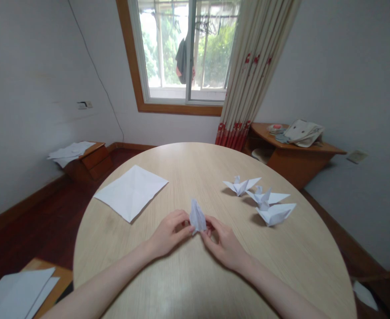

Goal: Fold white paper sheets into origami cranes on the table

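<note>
Between my two hands, a small piece of folded white paper (197, 216) stands with its pointed end up, above the middle of the round table. My left hand (170, 232) pinches its left lower edge between thumb and fingers. On the other side, my right hand (224, 243) grips the right lower edge the same way. To the right lie three finished paper cranes: a far crane (240, 187), a middle crane (271, 197) and a near crane (274, 215), close together with wings spread. A creased square sheet of paper (131, 192) lies flat at the left.
The round wooden table (195, 164) fills the foreground. More white paper sheets (18, 292) rest on a stool at lower left. Papers (70, 152) cover a small cabinet at the left wall. A corner shelf (291, 144) with a cloth bag (304, 133) stands beyond the right edge.
</note>
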The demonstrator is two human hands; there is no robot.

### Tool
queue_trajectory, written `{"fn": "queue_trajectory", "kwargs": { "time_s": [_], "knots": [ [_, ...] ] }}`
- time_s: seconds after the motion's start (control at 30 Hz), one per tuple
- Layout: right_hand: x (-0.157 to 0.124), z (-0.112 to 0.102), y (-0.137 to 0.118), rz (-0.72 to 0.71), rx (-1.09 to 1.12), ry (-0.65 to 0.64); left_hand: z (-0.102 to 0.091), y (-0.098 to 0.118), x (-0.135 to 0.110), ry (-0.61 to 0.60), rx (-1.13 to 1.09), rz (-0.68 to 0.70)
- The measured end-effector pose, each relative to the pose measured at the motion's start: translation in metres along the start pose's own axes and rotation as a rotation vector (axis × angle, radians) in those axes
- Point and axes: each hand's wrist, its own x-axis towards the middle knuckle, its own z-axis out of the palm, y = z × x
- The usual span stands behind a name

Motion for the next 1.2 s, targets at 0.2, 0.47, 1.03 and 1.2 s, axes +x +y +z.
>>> {"fn": "queue_trajectory", "kwargs": {
  "time_s": [0.2, 0.47, 1.03, 1.2],
  "knots": [
    [-0.0003, -0.0002, 0.003, 0.033, -0.002, 0.014, -0.0006, 0.001, 0.001, -0.008, -0.12, -0.012],
    [-0.0008, -0.0022, 0.0011, 0.084, 0.081, -0.016, -0.0025, 0.0032, 0.0024, -0.047, -0.251, -0.002],
    [0.0003, -0.0016, 0.0038, 0.12, 0.087, -0.036, 0.0059, -0.0057, -0.0009, 0.072, -0.345, -0.105],
    [0.0, -0.0015, 0.0021, 0.105, 0.101, -0.062, 0.004, -0.0042, 0.0014, 0.036, -0.367, -0.122]
  ]
}}
